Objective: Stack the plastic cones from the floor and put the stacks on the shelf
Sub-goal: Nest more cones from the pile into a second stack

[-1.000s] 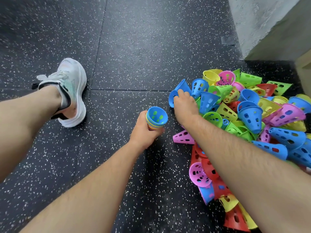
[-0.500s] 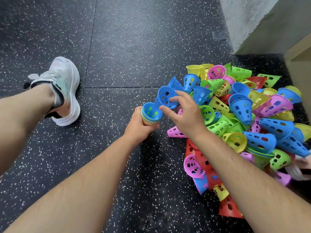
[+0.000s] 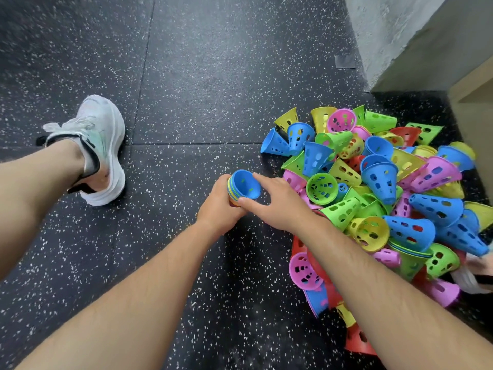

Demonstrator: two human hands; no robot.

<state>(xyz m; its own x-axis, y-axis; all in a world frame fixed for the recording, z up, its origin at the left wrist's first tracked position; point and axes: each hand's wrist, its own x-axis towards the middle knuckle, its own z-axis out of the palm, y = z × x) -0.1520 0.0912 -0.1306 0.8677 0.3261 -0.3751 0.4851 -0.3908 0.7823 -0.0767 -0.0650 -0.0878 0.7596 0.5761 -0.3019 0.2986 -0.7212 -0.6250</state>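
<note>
My left hand (image 3: 218, 206) grips a short stack of nested cones (image 3: 244, 186), wide mouths up, with a blue cone on top and yellow and orange rims showing below. My right hand (image 3: 277, 202) rests against that top blue cone, thumb and forefinger on its rim. To the right, a heap of loose perforated cones (image 3: 373, 188) in blue, green, yellow, pink and red lies on the black speckled floor. My right forearm crosses over the heap's near-left part and hides some red cones.
My left leg and white sneaker (image 3: 102, 150) lie on the floor at the left. A grey concrete wall block (image 3: 416, 41) rises at the top right, with a wooden shelf edge (image 3: 474, 102) beside it. Something white (image 3: 469, 279) shows at the heap's right edge.
My right hand took a blue cone from the heap's left edge, carried it left and set it into the stack in my left hand. The view shifted slightly.
</note>
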